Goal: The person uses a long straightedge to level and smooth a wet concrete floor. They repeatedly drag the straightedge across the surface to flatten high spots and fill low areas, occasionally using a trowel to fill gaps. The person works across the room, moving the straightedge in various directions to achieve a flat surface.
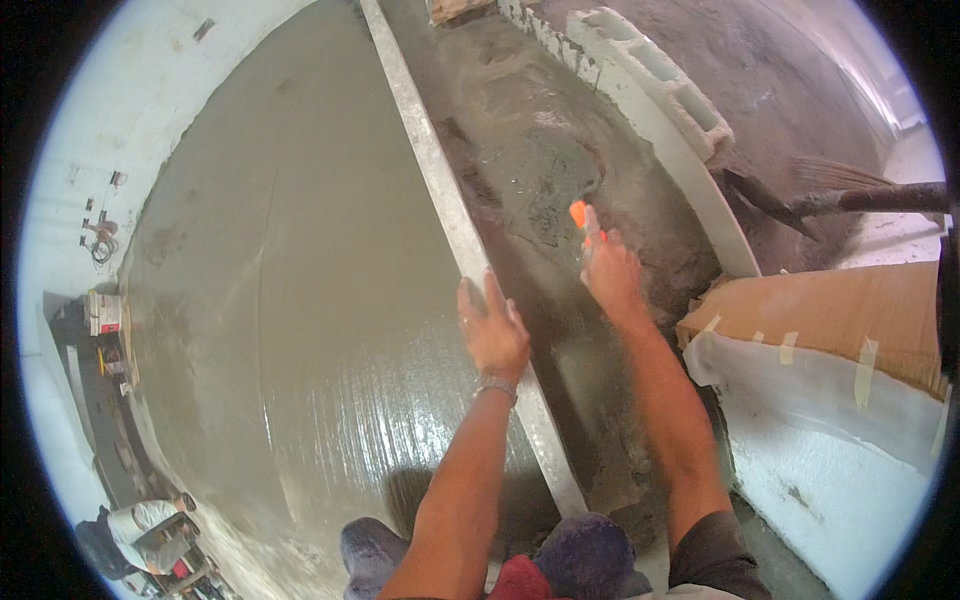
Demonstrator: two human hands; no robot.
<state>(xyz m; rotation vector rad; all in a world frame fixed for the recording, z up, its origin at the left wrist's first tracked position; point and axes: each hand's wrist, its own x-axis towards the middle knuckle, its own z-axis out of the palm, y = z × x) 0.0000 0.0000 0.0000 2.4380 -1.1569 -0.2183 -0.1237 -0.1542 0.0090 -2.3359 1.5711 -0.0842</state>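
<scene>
My left hand (492,328) rests on a long grey metal straightedge (432,165) that lies across wet grey cement, fingers curled over its edge. My right hand (610,270) reaches forward past the straightedge and grips a trowel by its orange handle (579,214). The trowel blade (545,180) lies flat in a heap of dark wet mortar (530,150). To the left of the straightedge the cement floor (290,300) is smooth and shiny.
White hollow blocks (650,75) form a low wall at the upper right. A cardboard-covered white slab (840,340) sits at the right. A broom (850,190) lies beyond it. Another person (140,535) crouches at the lower left, near a white bucket (103,312).
</scene>
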